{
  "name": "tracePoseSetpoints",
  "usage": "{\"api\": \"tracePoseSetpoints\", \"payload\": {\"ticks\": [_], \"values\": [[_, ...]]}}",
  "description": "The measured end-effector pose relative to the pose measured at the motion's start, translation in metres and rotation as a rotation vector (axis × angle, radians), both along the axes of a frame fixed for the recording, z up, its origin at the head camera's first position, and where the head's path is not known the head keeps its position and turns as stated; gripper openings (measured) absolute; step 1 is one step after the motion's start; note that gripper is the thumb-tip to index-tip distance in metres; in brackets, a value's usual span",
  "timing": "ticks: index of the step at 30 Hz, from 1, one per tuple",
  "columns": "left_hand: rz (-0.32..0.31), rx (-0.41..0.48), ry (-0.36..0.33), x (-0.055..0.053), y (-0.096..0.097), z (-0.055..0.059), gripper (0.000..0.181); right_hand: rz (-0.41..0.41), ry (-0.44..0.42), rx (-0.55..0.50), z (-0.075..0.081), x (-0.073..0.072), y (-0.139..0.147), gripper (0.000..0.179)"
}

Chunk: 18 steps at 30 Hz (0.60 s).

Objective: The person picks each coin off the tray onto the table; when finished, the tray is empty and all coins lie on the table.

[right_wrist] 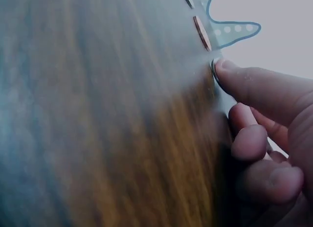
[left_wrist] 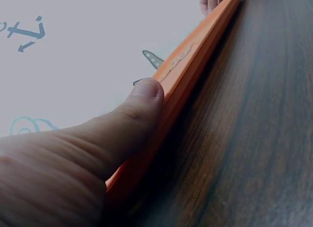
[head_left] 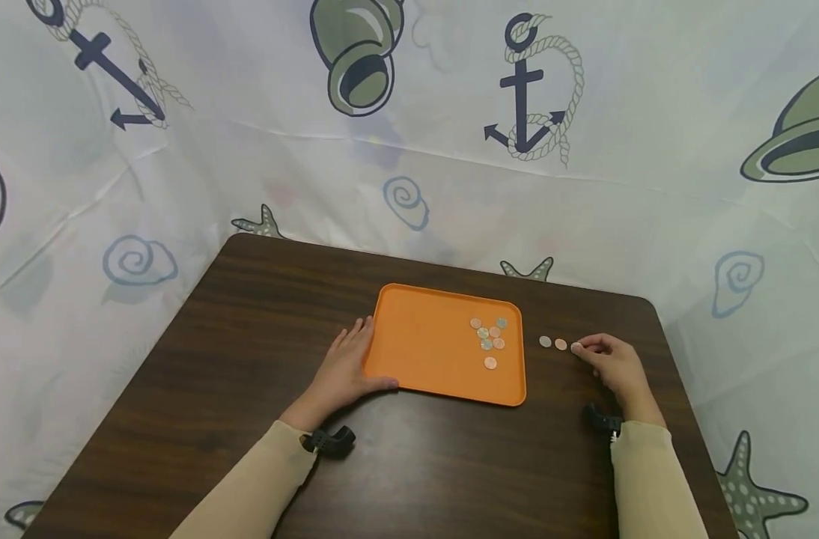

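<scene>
An orange tray (head_left: 423, 337) lies on the dark wood table, with several copper and silver coins (head_left: 495, 332) on its right half. My left hand (head_left: 345, 367) rests against the tray's left front corner, its fingers straight along the left side and its thumb (left_wrist: 142, 102) at the front rim. To the right of the tray, a silver coin (head_left: 545, 341) and a copper coin (head_left: 561, 344) lie in a row. At that row's right end, my right hand (head_left: 614, 365) holds another coin (right_wrist: 215, 74) at its fingertips, close over the table, the thumb against it.
The dark wood table (head_left: 214, 389) has rounded far corners. Behind it hangs a pale curtain (head_left: 450, 195) with anchors, shells and starfish. Black wrist devices (head_left: 332, 442) with cables sit at both cuffs.
</scene>
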State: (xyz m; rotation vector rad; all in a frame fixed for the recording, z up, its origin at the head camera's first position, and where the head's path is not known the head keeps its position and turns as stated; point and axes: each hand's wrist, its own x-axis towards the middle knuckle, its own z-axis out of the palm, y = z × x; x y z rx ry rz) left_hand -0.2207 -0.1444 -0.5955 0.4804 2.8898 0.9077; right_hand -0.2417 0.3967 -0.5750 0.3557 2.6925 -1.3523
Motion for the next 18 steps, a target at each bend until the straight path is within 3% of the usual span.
{"api": "tracePoseSetpoints", "payload": {"ticks": [12,18], "values": [[-0.011,0.012,0.003,0.0009,0.0014,0.0034,0.139,0.001,0.003,0.023,-0.0031,-0.0035,0.0056,0.049],[-0.007,0.012,0.003,0.0003,-0.0003,0.0,0.14,0.005,0.0,-0.019,-0.0052,-0.0018,0.0044,0.053]]}}
